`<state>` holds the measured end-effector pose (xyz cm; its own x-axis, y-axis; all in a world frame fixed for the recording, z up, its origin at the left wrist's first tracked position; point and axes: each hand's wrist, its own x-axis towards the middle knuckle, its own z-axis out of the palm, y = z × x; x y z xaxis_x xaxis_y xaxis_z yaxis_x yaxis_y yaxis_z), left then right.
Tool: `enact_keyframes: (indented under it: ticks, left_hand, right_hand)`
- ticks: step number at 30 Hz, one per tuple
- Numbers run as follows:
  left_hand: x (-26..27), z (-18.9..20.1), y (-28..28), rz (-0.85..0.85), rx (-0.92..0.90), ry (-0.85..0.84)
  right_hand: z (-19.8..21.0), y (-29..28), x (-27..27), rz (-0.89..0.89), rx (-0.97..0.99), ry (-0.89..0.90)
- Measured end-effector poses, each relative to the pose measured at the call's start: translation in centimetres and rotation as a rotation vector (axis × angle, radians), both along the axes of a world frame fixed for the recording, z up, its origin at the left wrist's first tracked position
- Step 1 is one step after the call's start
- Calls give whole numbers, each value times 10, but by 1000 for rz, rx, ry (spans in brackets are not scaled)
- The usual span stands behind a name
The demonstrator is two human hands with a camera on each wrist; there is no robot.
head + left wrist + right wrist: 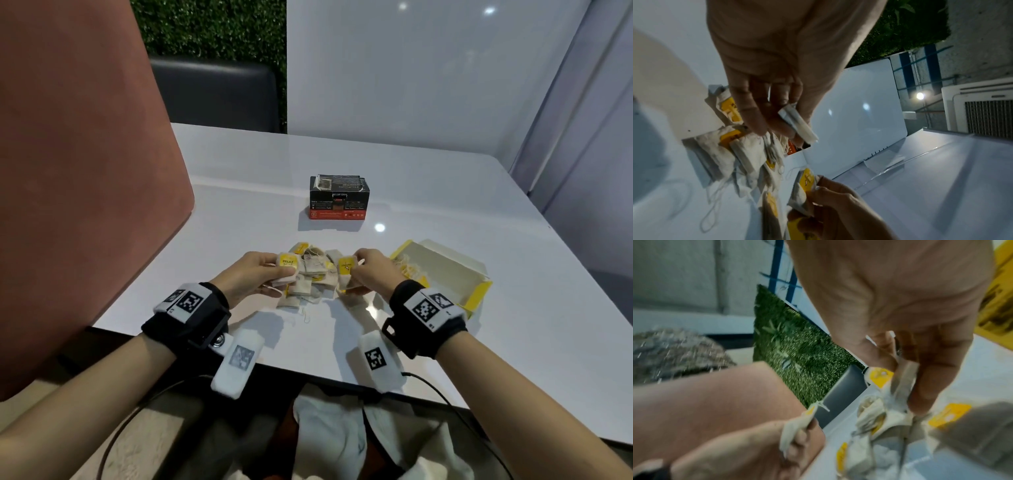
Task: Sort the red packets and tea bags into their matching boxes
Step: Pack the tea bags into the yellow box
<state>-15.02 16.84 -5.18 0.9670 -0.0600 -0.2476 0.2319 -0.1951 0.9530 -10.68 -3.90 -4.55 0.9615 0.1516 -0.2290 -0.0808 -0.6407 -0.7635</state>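
We are holding both hands low over a loose heap of tea bags (310,281) near the front edge of the white counter (428,192). Our left hand (255,274) is pinching a small stack of tea bags with a yellow "RELAX" tag (287,262) facing up; the left wrist view is showing fingers (756,113) and thumb curled tight around the stack's edge. Our right hand (371,270) is gripping another tea bag with a yellow tag (345,267), its grip narrow and closed on the paper. Strings are trailing from the heap onto the counter. The yellow box (445,270) is lying open just to the right of the right hand, tea bags showing inside at its near end. The black-and-red box (339,198) is standing upright beyond the heap, well apart from both hands.
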Motion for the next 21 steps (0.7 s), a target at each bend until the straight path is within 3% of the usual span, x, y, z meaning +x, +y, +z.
enact_keyframes:
  ticks: [4,6,15,17,21]
  left_hand:
    - [-1,-5,2,16,-94,44]
    - [-1,-8,5,0,-107,62]
    - [7,-8,17,-17,244,82]
    - [8,-6,17,-38,209,131]
    - [8,4,12,-12,-34,159]
  right_hand:
    - [-2,3,-6,140,-422,-21]
    - [-5,4,-6,179,-539,-33]
    - [-6,4,1,163,-648,2]
    - [-4,5,2,191,-629,26]
    - [0,6,-4,215,-552,32]
